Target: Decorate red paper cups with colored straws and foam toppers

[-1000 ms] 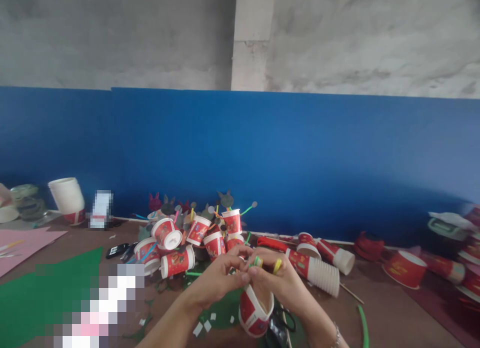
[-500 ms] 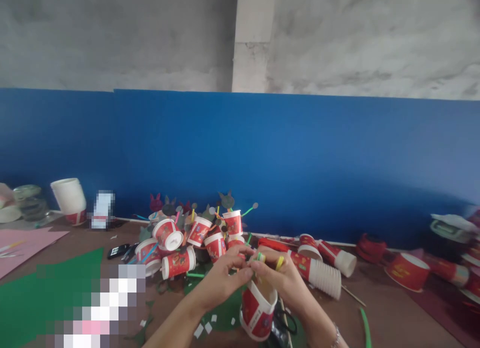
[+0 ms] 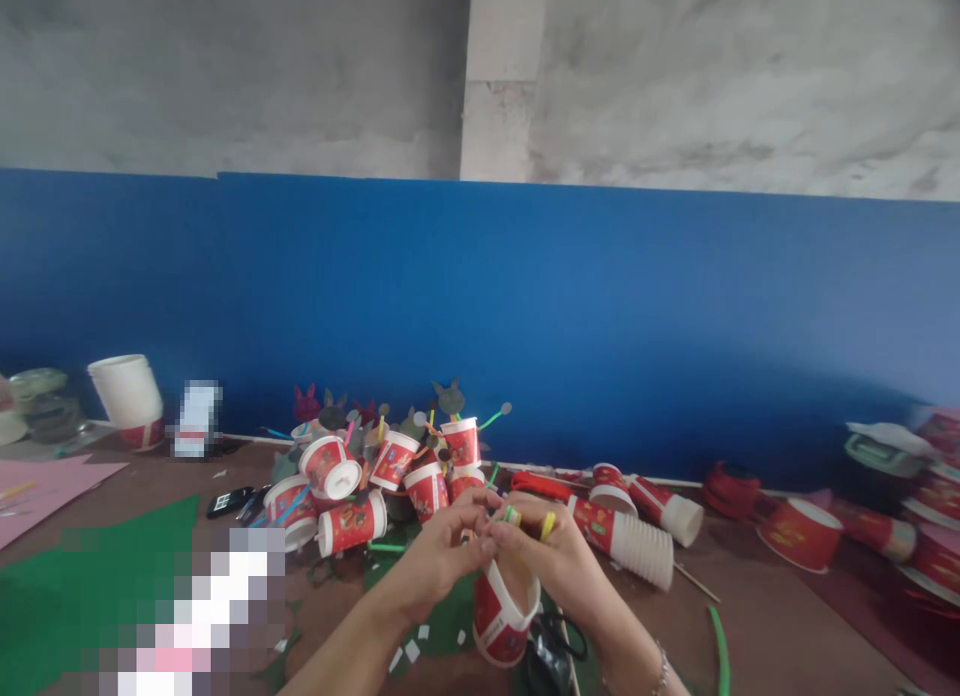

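A red paper cup [image 3: 501,621] with a white band down its side tilts below my hands, its open mouth facing up. My left hand [image 3: 454,546] comes in from the left, thumb and fingers pinched together at the cup's far rim; what they pinch is too small to make out. Against the cup's right side lies my right hand [image 3: 544,541], with curled fingers meeting the left fingertips. A small green piece [image 3: 512,516] and a yellow piece [image 3: 548,524] show at its fingers. Behind the hands lie several decorated red cups [image 3: 352,524] with coloured stick arms.
A stack of nested paper cups [image 3: 637,548] lies to the right, near a green strip [image 3: 718,651]. Green paper [image 3: 112,576] and pink paper [image 3: 60,486] lie at the left. White scraps [image 3: 412,651] and a black bag-like thing [image 3: 547,656] are close by. A blue panel [image 3: 525,326] stands behind.
The view has shifted slightly, so most things sit a little further left. The cup's tilt has changed a little under my hands, and my fingers stay together at its rim.
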{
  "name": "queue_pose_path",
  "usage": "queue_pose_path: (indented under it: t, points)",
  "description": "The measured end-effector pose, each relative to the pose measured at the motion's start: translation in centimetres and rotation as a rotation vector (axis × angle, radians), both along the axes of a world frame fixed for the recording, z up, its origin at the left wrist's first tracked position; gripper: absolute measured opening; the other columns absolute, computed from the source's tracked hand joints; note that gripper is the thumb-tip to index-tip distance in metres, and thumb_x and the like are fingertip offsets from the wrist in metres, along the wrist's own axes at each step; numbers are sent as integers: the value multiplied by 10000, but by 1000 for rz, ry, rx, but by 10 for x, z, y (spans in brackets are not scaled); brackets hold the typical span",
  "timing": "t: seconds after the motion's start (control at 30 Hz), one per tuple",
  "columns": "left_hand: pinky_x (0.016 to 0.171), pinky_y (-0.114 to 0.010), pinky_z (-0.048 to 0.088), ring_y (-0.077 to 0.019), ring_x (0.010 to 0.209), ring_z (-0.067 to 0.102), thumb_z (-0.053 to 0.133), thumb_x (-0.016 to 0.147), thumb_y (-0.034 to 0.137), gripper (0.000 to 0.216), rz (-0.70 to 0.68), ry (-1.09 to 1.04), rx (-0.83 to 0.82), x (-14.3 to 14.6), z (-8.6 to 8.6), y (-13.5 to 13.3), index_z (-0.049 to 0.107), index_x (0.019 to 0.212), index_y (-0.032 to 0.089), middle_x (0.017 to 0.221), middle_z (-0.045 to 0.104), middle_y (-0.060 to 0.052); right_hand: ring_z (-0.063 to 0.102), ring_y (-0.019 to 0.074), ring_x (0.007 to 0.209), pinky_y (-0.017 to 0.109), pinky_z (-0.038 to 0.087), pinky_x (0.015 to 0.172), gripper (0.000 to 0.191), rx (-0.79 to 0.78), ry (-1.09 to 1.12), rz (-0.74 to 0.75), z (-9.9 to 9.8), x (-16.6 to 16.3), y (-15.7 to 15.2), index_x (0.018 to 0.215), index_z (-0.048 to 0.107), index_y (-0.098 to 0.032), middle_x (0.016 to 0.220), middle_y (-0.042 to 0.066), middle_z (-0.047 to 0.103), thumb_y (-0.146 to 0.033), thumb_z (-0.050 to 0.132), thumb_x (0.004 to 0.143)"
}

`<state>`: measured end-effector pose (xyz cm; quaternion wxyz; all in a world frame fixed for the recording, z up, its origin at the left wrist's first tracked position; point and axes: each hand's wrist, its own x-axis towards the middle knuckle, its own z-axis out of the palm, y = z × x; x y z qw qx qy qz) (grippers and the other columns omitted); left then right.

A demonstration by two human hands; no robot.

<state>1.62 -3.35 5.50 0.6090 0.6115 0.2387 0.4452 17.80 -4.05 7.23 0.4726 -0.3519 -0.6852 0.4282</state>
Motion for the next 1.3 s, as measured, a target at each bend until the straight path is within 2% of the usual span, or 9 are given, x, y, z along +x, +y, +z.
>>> queue_pose_path:
  t: [0.17, 0.33, 0.47, 0.57, 0.67, 0.8, 0.97, 1.1, 1.3]
  points:
    - [749, -272, 414, -198, 928, 475, 628, 776, 508, 392, 26, 29, 104, 2, 0, -2, 533, 667, 144, 1050, 444, -68, 498, 134, 626, 240, 390, 577, 347, -140, 122, 18, 0, -4, -1, 619, 678, -143, 652, 17, 552, -461, 674, 756]
    - [854, -319, 400, -216, 965, 468, 507, 873, 453, 355, 159, 276, 366, -4, 11, -4, 540, 673, 161, 969, 471, -68, 433, 105, 586, 223, 340, 533, 388, -142, 105, 6, -1, -4, 1, 585, 645, -132, 599, -5, 494, -487, 685, 738]
    - [945, -359, 381, -238, 1102, 468, 480, 884, 475, 305, 137, 276, 260, -7, 5, 1, 600, 932, 199, 1135, 508, -85, 436, 98, 549, 224, 333, 516, 394, -260, 194, -16, -2, -3, 3, 670, 659, -137, 591, -9, 531, -527, 690, 715]
    - [1022, -431, 323, -294, 1235, 418, 704, 678, 559, 780, 51, 92, 91, -3, -6, 6, 383, 1315, 242, 1325, 447, -127, 451, 102, 523, 230, 341, 505, 403, -288, 249, -117, -2, -1, 6, 658, 632, -139, 570, -12, 551, -535, 706, 691]
    - [1002, -471, 356, -334, 1237, 439, 872, 473, 408, 1159, -39, 37, -82, 5, -13, 6, 213, 1417, 274, 1389, 412, -152, 466, 114, 538, 238, 360, 518, 399, -213, 225, -234, 0, 2, 9, 612, 605, -144, 552, -19, 544, -521, 720, 678]
    - [952, -448, 415, -316, 1111, 549, 853, 510, 243, 928, 46, 53, -100, 17, -19, 4, 397, 1316, 190, 1197, 596, -125, 546, 151, 622, 262, 424, 587, 406, -185, 232, -261, -1, 5, 15, 762, 671, -135, 656, 13, 620, -522, 734, 656]
    - [912, -411, 447, -294, 1042, 593, 845, 543, 292, 723, 251, -4, -172, 20, -30, 11, 503, 1166, 160, 1105, 658, -114, 608, 188, 817, 290, 478, 714, 578, -163, 237, -326, -7, 14, 20, 1169, 580, -153, 925, 63, 664, -521, 673, 734]
    - [891, -404, 453, -271, 966, 621, 848, 542, 328, 725, 376, -52, -195, 19, -36, 16, 506, 1157, 157, 1018, 681, -100, 596, 184, 810, 286, 467, 684, 535, -185, 123, -290, -4, 16, 20, 1163, 584, -139, 947, 76, 660, -522, 607, 790]
    - [854, -399, 471, -272, 927, 635, 859, 517, 347, 724, 401, -84, -205, 21, -37, 17, 527, 1132, 156, 971, 693, -95, 603, 216, 919, 313, 466, 786, 480, -201, 65, -108, -3, 13, 19, 1111, 597, -123, 996, 98, 668, -480, 617, 790]
